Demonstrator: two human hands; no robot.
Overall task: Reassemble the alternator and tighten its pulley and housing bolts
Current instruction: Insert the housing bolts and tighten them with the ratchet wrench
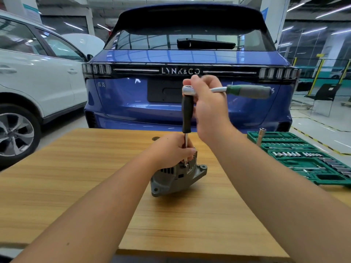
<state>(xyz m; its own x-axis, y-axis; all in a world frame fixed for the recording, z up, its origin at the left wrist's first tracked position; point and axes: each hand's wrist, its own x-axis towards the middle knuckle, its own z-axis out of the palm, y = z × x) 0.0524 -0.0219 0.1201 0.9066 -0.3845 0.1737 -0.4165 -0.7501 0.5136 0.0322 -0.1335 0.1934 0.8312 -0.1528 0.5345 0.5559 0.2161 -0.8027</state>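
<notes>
Both forearms bare to the hands [171, 149], no sleeves or gloves.

A grey alternator [177, 174] is being shown on a tan table [76, 186] streaked with wood grain. A ratchet [228, 90] with a silver head and a green-and-grey grip is being seen above a black-handled driver [187, 114]. A green socket case [303, 160] is being displayed before a blue car [190, 57] and a white car [38, 73].
</notes>
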